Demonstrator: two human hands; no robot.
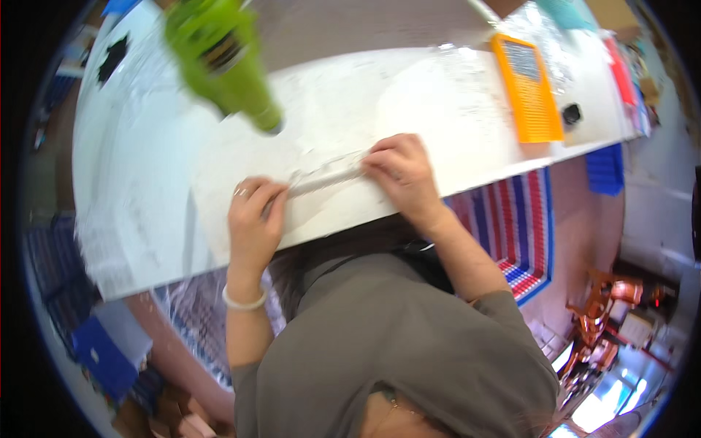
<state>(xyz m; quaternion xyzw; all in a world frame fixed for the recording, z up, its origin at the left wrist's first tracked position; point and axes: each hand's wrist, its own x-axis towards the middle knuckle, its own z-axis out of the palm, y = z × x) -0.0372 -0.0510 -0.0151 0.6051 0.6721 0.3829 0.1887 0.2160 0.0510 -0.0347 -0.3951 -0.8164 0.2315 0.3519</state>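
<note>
Viewing from head: left hand and right hand pinch opposite ends of a slim whitish strip. Its long axis spans left fingertips to right, right end farther up the view; neither hand is nearer. Fingers narrow, closed on it. Green nozzled tool, blurred, beyond left fingers.
</note>
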